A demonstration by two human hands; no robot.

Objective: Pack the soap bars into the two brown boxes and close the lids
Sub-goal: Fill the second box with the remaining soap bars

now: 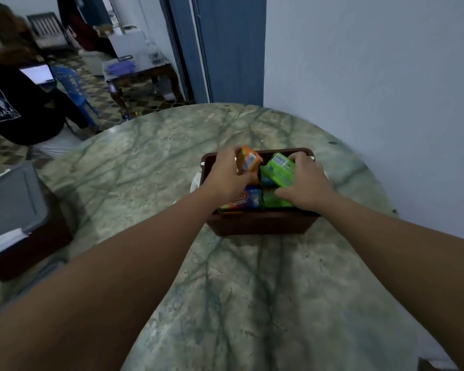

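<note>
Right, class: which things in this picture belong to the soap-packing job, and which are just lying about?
Part of the job:
brown box
orange soap bar, held by the left hand
green soap bar, held by the right hand
blue soap bar, in the box

Just lying about:
grey-lidded bin
laptop
blue chair

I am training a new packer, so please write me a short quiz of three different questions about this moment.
1. True or false: the left hand holds an orange soap bar.
2. What colour is the bar that the right hand grips: A blue, B green, C white?
3. Fill in: the brown box stands on a marble ____.

Key: 1 true; 2 B; 3 table.
</note>
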